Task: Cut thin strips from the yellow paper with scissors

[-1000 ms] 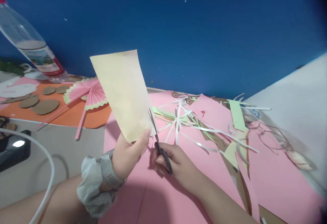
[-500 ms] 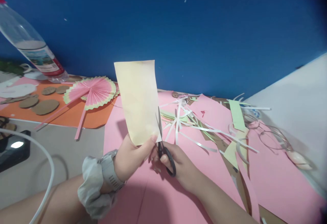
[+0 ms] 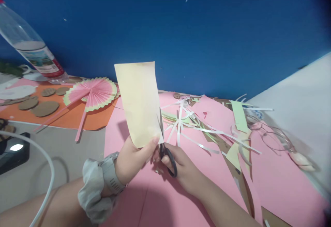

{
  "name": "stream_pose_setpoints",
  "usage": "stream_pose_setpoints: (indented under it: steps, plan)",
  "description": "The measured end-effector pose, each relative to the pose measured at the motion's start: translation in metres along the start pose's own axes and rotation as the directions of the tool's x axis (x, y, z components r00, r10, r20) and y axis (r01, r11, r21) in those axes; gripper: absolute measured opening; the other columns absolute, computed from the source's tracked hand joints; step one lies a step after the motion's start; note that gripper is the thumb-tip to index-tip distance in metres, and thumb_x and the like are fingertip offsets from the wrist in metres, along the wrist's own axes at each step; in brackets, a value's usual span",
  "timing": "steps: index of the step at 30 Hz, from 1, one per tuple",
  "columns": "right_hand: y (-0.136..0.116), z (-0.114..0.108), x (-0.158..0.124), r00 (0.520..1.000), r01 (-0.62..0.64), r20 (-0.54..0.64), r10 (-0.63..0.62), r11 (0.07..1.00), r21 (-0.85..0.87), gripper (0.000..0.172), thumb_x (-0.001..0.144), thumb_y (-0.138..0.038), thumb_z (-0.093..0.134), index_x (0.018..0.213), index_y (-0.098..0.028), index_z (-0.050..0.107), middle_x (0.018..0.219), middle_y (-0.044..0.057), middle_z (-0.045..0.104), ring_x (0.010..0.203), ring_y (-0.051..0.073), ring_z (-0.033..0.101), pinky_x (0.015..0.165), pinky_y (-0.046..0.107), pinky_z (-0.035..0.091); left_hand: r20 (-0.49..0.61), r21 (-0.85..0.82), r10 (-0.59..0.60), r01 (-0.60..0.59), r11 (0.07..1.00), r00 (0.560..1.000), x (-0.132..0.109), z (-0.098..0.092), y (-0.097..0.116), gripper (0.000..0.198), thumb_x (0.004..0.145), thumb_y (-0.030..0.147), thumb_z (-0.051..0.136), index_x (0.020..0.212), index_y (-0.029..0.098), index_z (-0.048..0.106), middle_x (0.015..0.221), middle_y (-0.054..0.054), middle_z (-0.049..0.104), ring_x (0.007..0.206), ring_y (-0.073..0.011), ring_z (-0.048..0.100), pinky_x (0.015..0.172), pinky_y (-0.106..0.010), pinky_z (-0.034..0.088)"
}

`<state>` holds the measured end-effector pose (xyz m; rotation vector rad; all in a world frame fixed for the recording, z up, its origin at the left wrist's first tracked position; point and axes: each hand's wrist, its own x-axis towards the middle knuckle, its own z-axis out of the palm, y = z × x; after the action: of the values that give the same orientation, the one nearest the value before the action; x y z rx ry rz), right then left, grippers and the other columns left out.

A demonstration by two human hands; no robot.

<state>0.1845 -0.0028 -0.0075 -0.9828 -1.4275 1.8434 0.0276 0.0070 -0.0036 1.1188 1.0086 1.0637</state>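
My left hand (image 3: 136,159) pinches the lower edge of a pale yellow sheet of paper (image 3: 138,102), thumb on the near face. The paper stands upright above the table. Black-handled scissors (image 3: 170,163) are in my right hand (image 3: 181,166), with its thumb in a handle loop. Their blades point up along the paper's lower right edge, slightly apart, one seeming to lie over the paper and the other beside it. The fingertips of both hands nearly meet below the paper, and some right-hand fingers are hidden there.
Pink sheets (image 3: 160,199) cover the table, with white and green paper strips (image 3: 181,120) heaped behind my right hand. To the left are a pleated pink paper fan (image 3: 93,90), brown cardboard discs (image 3: 45,108), a plastic bottle (image 3: 38,52) and a white cable (image 3: 50,165). A blue wall rises behind.
The paper's top has shifted very slightly left, along with a small drift of the whole view. Both hands keep the same grip, and the scissors stay at the paper's right edge.
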Motion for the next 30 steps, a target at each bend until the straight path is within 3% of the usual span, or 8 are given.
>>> stream_pose_setpoints:
  steps: [8,14,23,30]
  plan:
    - [0.0005,0.0008,0.0005,1.0,-0.019,-0.015,0.019,1.0,0.014,0.048,0.083,-0.063,0.056,0.082,-0.015,0.054,0.069,0.001,0.051,0.061,0.014,0.051,0.053,0.026,0.04,0.07,-0.014,0.009,-0.008,1.0,0.997,0.0003,-0.0002,0.0002,0.047,0.092,0.046,0.049,0.055,0.018,0.053,0.045,0.005,0.05,0.042,-0.0086,0.049,0.043,-0.021,0.039]
    - [0.0045,-0.0013,-0.0007,1.0,-0.021,-0.017,0.021,1.0,-0.016,0.046,0.084,-0.062,0.055,0.082,-0.016,0.054,0.07,0.002,0.054,0.062,0.015,0.052,0.054,0.027,0.042,0.085,-0.123,-0.002,0.013,0.992,0.996,-0.0011,0.0037,0.0058,0.043,0.091,0.043,0.052,0.055,0.019,0.051,0.045,0.005,0.051,0.042,-0.0088,0.051,0.043,-0.02,0.043]
    - [0.0013,0.0003,0.0015,1.0,-0.016,-0.015,0.016,1.0,-0.002,0.045,0.084,-0.061,0.056,0.079,-0.017,0.054,0.067,0.0,0.05,0.058,0.014,0.049,0.054,0.028,0.042,0.014,-0.111,-0.018,0.02,0.994,1.0,-0.0021,0.0053,0.0085,0.038,0.087,0.044,0.058,0.059,0.02,0.051,0.046,0.005,0.052,0.039,-0.0088,0.048,0.038,-0.021,0.04]
    - [0.0015,0.0018,0.0015,0.999,-0.012,-0.03,0.012,1.0,0.018,0.042,0.086,-0.058,0.057,0.077,-0.017,0.052,0.065,-0.001,0.049,0.056,0.013,0.046,0.054,0.028,0.04,0.022,-0.124,-0.055,0.058,0.991,0.998,-0.004,0.0032,0.002,0.041,0.088,0.043,0.056,0.055,0.019,0.05,0.043,0.006,0.046,0.038,-0.0088,0.045,0.04,-0.022,0.039]
